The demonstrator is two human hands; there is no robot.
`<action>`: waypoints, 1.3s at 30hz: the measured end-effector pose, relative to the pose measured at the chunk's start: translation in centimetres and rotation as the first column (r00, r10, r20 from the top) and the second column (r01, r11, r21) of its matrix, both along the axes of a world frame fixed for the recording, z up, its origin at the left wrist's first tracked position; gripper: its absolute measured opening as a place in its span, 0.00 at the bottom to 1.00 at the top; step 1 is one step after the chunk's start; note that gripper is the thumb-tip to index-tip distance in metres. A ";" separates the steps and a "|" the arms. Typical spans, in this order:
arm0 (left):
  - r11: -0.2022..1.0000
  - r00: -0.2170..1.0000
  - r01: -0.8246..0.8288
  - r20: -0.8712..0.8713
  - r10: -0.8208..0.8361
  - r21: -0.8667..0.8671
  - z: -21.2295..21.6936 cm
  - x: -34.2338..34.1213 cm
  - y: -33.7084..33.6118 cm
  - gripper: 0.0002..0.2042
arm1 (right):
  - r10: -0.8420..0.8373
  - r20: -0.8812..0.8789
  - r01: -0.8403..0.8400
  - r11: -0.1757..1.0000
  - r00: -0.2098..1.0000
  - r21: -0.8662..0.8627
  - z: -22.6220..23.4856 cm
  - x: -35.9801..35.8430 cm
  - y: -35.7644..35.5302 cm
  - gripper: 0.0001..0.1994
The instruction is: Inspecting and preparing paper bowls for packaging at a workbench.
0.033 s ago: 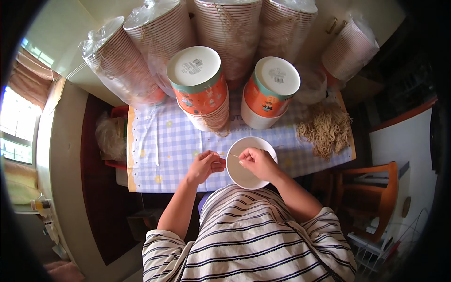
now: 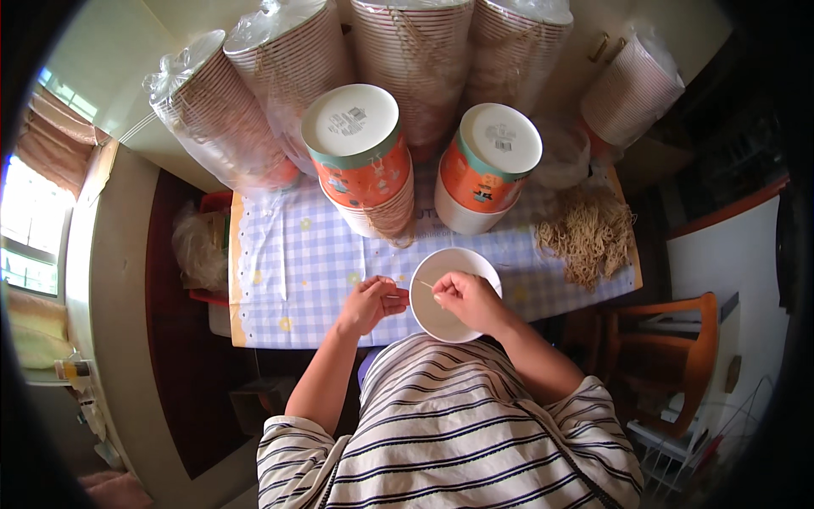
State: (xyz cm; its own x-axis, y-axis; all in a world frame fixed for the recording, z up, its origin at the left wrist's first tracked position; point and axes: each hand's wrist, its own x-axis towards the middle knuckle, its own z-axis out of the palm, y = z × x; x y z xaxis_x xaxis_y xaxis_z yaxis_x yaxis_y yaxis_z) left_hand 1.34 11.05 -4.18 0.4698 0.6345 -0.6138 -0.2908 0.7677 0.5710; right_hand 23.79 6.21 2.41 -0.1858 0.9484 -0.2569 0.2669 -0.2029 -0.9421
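A white paper bowl (image 2: pixel 448 297) is seen at the near edge of the table (image 2: pixel 297 263), which is covered by a blue-and-white checked cloth. The bowl appears partly overhanging that edge, close to the person's striped shirt (image 2: pixel 458 433). The right hand (image 2: pixel 466 299) is held over the bowl, its fingers pinched shut on a thin pale strand (image 2: pixel 423 284) whose free end points toward the left hand. The left hand (image 2: pixel 369 304) is positioned just beside the bowl's left rim, fingers curled inward and thumb pressed to fingertips; whether it grips the same strand cannot be told, as the contact is too small to make out.

Behind the bowl, two stacks of upturned orange cups (image 2: pixel 360 157) (image 2: pixel 490 165) with white bases are standing near the middle of the table. A loose heap of tan fibrous strands (image 2: pixel 589 233) is lying toward the right edge. Along the far edge, several tall sleeves of nested cups wrapped in clear plastic (image 2: pixel 229 110) are leaned against one another. A wooden chair (image 2: pixel 670 356) is noted beyond the table's right near corner.
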 end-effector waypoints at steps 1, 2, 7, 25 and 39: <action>0.999 0.998 -0.036 0.054 0.038 -0.035 0.0 0.2 -0.6 0.05 | -0.006 -0.074 0.004 1.000 0.997 -0.019 0.5 0.0 -0.9 0.06; 0.996 0.994 -0.062 0.086 0.068 -0.070 -0.2 0.2 -1.2 0.07 | 0.009 -0.052 -0.011 1.000 0.999 -0.026 1.2 -0.3 -1.7 0.06; 0.979 0.956 -0.126 0.246 0.163 -0.160 -1.2 0.1 -4.0 0.10 | 0.189 -0.038 -0.188 0.981 0.981 0.039 0.5 -2.8 -5.5 0.08; 0.984 0.983 -0.084 0.174 0.056 0.158 -1.5 2.9 -6.8 0.05 | 0.083 0.075 -0.098 0.968 0.994 0.231 -6.7 -2.3 -4.5 0.06; 0.892 0.986 -0.021 -0.138 0.093 0.451 -1.0 3.2 -8.2 0.05 | -0.193 -0.071 0.195 0.980 0.979 0.026 -5.5 -3.2 -4.1 0.08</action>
State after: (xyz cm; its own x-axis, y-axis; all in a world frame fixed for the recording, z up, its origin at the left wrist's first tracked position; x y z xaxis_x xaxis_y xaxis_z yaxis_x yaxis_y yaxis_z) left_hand 4.57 2.81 -5.23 0.3482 0.8813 -0.3196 -0.2089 0.4053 0.8900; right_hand 20.57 2.09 -3.12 -0.0135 0.9758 -0.2182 0.1613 -0.2133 -0.9636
